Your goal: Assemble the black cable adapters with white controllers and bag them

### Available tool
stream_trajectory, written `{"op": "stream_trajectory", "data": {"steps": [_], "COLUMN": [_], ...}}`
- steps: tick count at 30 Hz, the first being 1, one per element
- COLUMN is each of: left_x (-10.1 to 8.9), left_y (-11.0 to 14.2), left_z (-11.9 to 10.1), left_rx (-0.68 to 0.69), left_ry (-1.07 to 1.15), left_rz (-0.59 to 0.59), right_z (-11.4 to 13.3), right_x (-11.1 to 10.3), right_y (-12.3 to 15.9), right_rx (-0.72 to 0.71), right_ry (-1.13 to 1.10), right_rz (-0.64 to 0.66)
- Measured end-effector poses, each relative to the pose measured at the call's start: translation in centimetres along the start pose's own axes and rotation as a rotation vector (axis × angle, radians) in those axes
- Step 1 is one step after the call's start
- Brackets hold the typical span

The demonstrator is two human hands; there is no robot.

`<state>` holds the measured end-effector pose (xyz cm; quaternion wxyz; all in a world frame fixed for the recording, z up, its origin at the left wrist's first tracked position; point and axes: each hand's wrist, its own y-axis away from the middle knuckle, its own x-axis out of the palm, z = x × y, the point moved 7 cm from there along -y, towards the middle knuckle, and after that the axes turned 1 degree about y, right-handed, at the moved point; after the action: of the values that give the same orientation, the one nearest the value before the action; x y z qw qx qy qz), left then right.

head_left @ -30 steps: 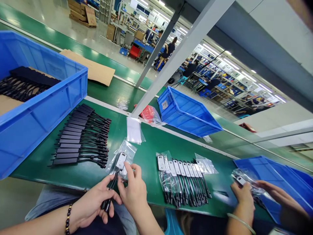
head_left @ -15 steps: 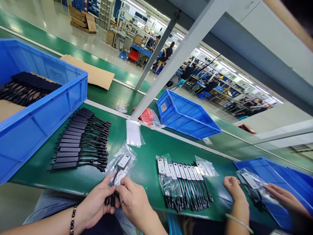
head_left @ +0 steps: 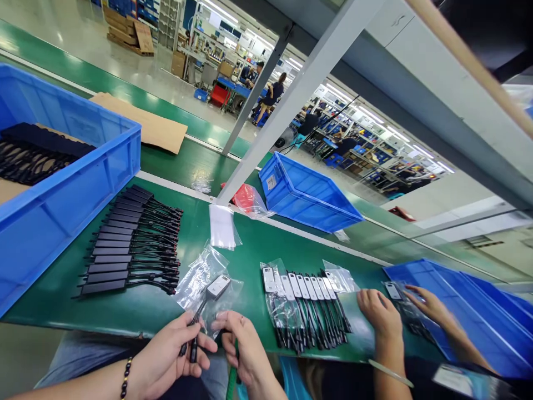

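Note:
My left hand (head_left: 166,355) is closed on the black cable end of a small black adapter (head_left: 210,294) whose white-labelled body lies inside a clear plastic bag (head_left: 200,278) on the green table. My right hand (head_left: 244,347) pinches the near edge of that bag, fingers curled. A row of bare black adapters (head_left: 129,244) lies to the left. A row of bagged adapters (head_left: 303,305) lies to the right.
A big blue bin (head_left: 70,183) with more black adapters stands at left. Loose clear bags (head_left: 222,226), a red bag (head_left: 245,197) and a blue bin (head_left: 308,194) lie farther back. A co-worker's hands (head_left: 383,314) handle a bagged piece by another blue bin (head_left: 466,311) at right.
The adapter's labelled body has slid deeper into the bag and tilted right. My hands dropped nearer the table edge. The co-worker's hands moved left toward the bagged row.

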<state>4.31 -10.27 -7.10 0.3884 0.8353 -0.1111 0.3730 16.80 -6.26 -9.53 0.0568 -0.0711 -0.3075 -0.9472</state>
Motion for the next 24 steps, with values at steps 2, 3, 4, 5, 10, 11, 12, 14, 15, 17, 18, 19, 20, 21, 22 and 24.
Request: {"op": "stream_trajectory", "data": {"steps": [2,3,4,5,10,11,12,14,15,17,18,19,20,21,22,24], "left_x": [0.2,0.3,0.3,0.4,0.8,0.8,0.8,1.0,1.3,1.7,1.8,1.8,1.7,1.5,1.3,0.9], "left_y": [-0.1,-0.1,-0.1,-0.1,-0.7,-0.8,-0.9,-1.0,-0.9,-0.6,-0.4,-0.2,0.0,0.1,0.2,0.4], "left_z": [0.5,0.8,1.1,1.4,1.8,1.8,1.8,2.0,2.0,2.2,2.2,2.3,2.3,2.3,2.3,2.1], "left_rx": [-0.009,-0.016,-0.026,-0.037,0.026,0.046,0.056,0.041,0.021,-0.039,-0.072,-0.107,-0.137,-0.159,-0.17,-0.173], "left_ry": [-0.033,-0.046,-0.056,-0.064,-0.066,-0.056,-0.045,-0.027,-0.02,-0.002,0.005,0.008,0.009,0.005,-0.005,-0.035], "left_rz": [0.005,0.004,0.004,0.009,0.061,0.061,0.062,0.084,0.11,0.171,0.189,0.199,0.198,0.193,0.189,0.202], "right_z": [0.5,1.0,1.7,2.5,5.8,6.2,6.5,7.2,7.5,8.2,8.6,8.9,9.3,9.7,10.2,11.1], "right_x": [0.0,0.0,0.1,0.2,1.5,1.7,1.8,1.5,1.3,0.3,-0.3,-1.1,-1.9,-2.8,-3.7,-5.5], "right_y": [-0.8,-1.1,-1.3,-1.4,-0.9,-0.7,-0.6,-0.5,-0.5,-0.7,-0.9,-1.1,-1.4,-1.8,-2.2,-3.1], "right_rx": [-0.018,-0.036,-0.058,-0.087,-0.237,-0.258,-0.272,-0.282,-0.277,-0.241,-0.212,-0.182,-0.156,-0.139,-0.13,-0.13], "right_ry": [0.019,0.052,0.094,0.142,0.478,0.537,0.583,0.639,0.656,0.685,0.702,0.728,0.772,0.853,0.96,1.186], "right_rz": [-0.035,-0.046,-0.049,-0.043,0.027,0.031,0.032,0.025,0.023,0.019,0.016,0.009,-0.002,-0.02,-0.046,-0.104]}}
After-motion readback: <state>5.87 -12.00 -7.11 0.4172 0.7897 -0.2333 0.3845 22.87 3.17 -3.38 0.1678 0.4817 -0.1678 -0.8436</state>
